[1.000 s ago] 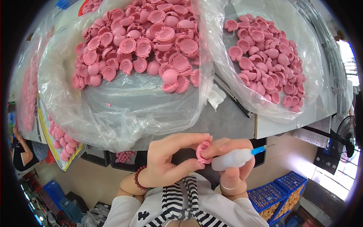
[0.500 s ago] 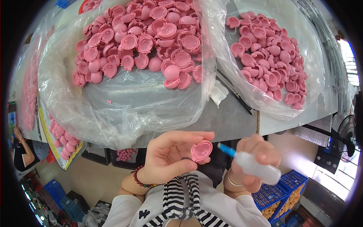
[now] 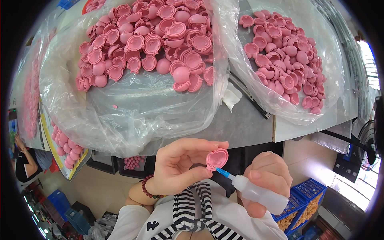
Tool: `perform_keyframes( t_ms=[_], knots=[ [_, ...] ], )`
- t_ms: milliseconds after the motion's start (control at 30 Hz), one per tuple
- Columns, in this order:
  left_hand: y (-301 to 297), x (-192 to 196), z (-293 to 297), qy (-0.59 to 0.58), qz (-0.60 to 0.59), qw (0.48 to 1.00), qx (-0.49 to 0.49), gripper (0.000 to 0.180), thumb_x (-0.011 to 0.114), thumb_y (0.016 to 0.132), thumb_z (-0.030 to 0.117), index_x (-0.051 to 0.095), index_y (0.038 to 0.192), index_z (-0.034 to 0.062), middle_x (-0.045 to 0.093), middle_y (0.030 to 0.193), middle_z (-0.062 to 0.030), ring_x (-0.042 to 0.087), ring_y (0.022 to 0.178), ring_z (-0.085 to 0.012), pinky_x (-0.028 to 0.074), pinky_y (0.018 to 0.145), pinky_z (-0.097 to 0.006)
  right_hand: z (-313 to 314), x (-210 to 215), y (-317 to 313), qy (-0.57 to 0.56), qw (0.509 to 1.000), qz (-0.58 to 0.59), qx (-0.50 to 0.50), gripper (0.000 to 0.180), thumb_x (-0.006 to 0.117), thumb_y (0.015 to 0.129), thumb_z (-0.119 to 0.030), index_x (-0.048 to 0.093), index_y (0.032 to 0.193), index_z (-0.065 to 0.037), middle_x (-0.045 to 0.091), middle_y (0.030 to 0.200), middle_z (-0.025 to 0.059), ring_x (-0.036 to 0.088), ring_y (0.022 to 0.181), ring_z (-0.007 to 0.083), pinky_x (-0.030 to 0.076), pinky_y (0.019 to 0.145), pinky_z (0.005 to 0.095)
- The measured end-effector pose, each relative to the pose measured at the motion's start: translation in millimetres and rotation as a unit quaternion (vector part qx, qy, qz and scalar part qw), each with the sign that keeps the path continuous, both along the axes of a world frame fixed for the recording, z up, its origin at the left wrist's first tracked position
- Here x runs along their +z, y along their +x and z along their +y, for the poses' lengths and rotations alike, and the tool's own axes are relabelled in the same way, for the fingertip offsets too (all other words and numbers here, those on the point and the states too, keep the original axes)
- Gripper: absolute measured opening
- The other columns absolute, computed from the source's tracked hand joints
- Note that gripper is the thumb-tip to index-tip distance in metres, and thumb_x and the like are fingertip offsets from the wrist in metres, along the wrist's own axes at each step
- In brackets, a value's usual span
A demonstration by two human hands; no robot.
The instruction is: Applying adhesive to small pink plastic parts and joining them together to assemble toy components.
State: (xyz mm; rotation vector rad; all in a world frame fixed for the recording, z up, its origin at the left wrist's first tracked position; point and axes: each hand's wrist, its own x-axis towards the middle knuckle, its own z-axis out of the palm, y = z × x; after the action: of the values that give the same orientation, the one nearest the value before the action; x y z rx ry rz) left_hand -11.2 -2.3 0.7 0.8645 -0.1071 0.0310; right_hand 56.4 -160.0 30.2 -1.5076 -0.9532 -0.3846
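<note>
My left hand [image 3: 180, 160] pinches a small pink plastic half-shell [image 3: 217, 159] between thumb and fingers, its hollow side turned up toward me. In my right hand [image 3: 270, 178] is a white squeeze bottle [image 3: 260, 195] with a blue needle tip [image 3: 223, 172]. That tip meets the lower edge of the half-shell, close to my left thumb. Whether any liquid comes out is too small to tell. Both hands are held in front of my body, just short of the table's near edge.
A clear plastic bag [image 3: 120, 132] holding a heap of pink half-shells [image 3: 150, 44] lies open on the grey table [image 3: 244, 124]. Another bagged heap [image 3: 288, 56] is at the right. A tray of pink balls [image 3: 66, 146] stands left; blue crates [image 3: 308, 192] are at lower right.
My right hand has turned the bottle and brought its blue tip left and down onto the half-shell. My left hand has tilted the half-shell slightly and shifted it a little right.
</note>
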Motion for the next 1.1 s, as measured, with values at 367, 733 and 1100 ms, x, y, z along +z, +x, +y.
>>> perform_keyframes(
  t_ms=[367, 733, 1100],
  knots=[
    [1.5, -0.3, -0.2, 0.008, 0.004, 1.0, 0.006, 0.041, 0.054, 0.074, -0.014, 0.044, 0.113, -0.007, 0.047, 0.118, -0.024, 0.052, 0.105, -0.023, 0.045, 0.087, -0.032, 2.6, -2.6, 0.1, 0.039, 0.999, 0.002, -0.029, 0.059, 0.048, 0.08, -0.054, 0.055, 0.084, 0.005, 0.042, 0.057, 0.0031, 0.039, 0.046, 0.0122, 0.025, 0.038, 0.024],
    [2.8, -0.7, 0.4, -0.001, 0.002, 1.0, 0.005, 0.043, 0.054, 0.072, -0.015, 0.044, 0.113, -0.0073, 0.047, 0.118, -0.0239, 0.051, 0.106, -0.0228, 0.045, 0.087, -0.031, 0.4, -1.9, 0.2, 0.029, 0.999, -0.003, -0.031, 0.059, 0.046, 0.081, -0.054, 0.054, 0.08, 0.005, 0.043, 0.056, 0.0039, 0.039, 0.044, 0.013, 0.025, 0.037, 0.0238],
    [2.9, -0.8, 0.0, -0.004, 0.007, 1.0, 0.01, 0.043, 0.055, 0.072, -0.015, 0.045, 0.113, -0.0076, 0.048, 0.117, -0.0239, 0.051, 0.105, -0.0232, 0.044, 0.088, -0.032, 0.6, -1.7, -0.4, 0.033, 0.999, -0.006, -0.034, 0.058, 0.047, 0.081, -0.053, 0.054, 0.079, 0.005, 0.043, 0.056, 0.0036, 0.041, 0.045, 0.0128, 0.026, 0.037, 0.0235]
  ],
)
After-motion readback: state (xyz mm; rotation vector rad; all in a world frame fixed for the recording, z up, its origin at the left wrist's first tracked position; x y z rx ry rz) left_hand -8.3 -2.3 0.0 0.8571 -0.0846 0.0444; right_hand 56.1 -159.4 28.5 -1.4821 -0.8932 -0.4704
